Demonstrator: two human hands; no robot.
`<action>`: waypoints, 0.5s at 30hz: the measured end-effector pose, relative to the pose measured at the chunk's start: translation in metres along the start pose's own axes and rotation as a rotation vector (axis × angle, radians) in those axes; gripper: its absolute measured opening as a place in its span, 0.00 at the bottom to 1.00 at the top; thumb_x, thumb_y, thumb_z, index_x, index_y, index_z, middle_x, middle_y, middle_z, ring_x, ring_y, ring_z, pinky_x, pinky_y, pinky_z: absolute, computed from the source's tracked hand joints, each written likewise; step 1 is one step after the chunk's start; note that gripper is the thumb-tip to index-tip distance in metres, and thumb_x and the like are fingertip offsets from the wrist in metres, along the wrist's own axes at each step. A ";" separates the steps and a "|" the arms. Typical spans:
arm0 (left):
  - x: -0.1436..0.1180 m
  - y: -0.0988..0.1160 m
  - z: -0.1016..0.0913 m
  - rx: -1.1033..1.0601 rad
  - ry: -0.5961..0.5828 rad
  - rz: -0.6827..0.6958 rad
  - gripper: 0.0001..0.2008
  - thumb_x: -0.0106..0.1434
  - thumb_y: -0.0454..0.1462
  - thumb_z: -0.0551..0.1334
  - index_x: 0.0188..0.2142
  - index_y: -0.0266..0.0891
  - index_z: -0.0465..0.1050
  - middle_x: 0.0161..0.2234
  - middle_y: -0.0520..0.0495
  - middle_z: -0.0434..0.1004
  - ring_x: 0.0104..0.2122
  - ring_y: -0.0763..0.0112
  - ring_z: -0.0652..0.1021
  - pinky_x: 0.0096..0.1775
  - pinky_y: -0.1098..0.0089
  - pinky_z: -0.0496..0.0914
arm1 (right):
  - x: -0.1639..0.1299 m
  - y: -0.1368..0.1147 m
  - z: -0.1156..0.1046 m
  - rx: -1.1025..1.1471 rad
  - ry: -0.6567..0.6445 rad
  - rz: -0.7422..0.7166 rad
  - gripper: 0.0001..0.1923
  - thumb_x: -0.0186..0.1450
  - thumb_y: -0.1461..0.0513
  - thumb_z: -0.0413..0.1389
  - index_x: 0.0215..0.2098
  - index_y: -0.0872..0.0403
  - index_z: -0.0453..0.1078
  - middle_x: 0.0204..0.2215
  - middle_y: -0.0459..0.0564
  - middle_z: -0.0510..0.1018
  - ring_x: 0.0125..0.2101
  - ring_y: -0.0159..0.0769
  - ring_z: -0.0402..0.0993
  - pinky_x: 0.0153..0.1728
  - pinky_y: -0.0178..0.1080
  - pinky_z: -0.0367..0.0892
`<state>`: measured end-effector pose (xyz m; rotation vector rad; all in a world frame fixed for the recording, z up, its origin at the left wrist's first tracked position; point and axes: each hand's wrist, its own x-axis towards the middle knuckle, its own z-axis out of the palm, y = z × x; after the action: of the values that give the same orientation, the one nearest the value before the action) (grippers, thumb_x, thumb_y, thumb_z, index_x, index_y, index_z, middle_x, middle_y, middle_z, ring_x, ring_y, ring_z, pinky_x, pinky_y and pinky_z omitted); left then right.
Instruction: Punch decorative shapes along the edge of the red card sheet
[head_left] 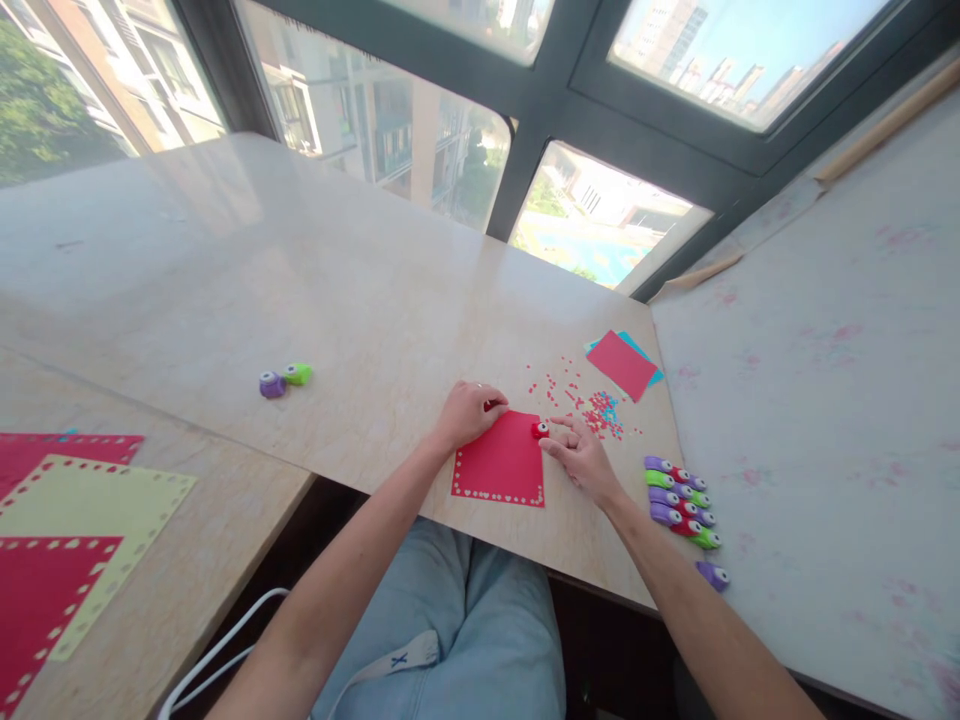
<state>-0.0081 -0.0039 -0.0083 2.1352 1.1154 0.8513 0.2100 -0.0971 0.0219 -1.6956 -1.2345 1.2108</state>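
Left hand (469, 412) pins red paper (501, 462) flat; right hand (581, 455) pinches a small red punch (540, 429) on its far-right edge.

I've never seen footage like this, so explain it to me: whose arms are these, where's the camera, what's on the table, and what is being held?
The camera sits on a person's head, looking down at their own bare arms. The left hand presses on a red paper sheet with punched heart edges. The right hand pinches a small red punch at the sheet's corner. On the pale table lie paper confetti, spare red and blue sheets, a row of small punches, and two more punches farther left.
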 end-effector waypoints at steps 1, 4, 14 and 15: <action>0.000 0.000 0.000 0.002 0.003 0.003 0.06 0.62 0.34 0.63 0.34 0.40 0.81 0.34 0.47 0.83 0.33 0.68 0.78 0.44 0.64 0.68 | 0.000 0.002 0.001 -0.024 0.008 -0.039 0.33 0.54 0.47 0.64 0.52 0.53 0.65 0.15 0.34 0.58 0.14 0.27 0.50 0.14 0.32 0.46; -0.001 -0.001 0.000 -0.002 0.012 0.018 0.06 0.62 0.34 0.63 0.34 0.40 0.81 0.33 0.47 0.83 0.33 0.68 0.78 0.43 0.65 0.68 | 0.004 0.006 0.004 -0.148 0.047 -0.144 0.31 0.57 0.48 0.61 0.54 0.55 0.68 0.15 0.35 0.57 0.16 0.28 0.53 0.17 0.32 0.49; -0.001 -0.004 0.000 -0.027 0.024 0.035 0.05 0.61 0.33 0.64 0.33 0.40 0.81 0.32 0.48 0.82 0.31 0.70 0.77 0.39 0.68 0.68 | 0.014 0.009 0.016 -0.017 0.439 -0.072 0.29 0.60 0.40 0.55 0.46 0.53 0.65 0.20 0.40 0.68 0.13 0.29 0.62 0.09 0.31 0.54; -0.001 -0.004 0.000 -0.029 0.024 0.035 0.05 0.61 0.33 0.64 0.33 0.40 0.81 0.32 0.48 0.82 0.31 0.70 0.77 0.39 0.68 0.68 | 0.014 0.010 0.017 0.034 0.499 -0.097 0.28 0.60 0.40 0.55 0.44 0.52 0.64 0.21 0.40 0.68 0.14 0.29 0.64 0.11 0.31 0.56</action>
<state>-0.0106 -0.0030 -0.0115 2.1315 1.0744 0.9058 0.1988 -0.0865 0.0035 -1.7487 -0.9665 0.6848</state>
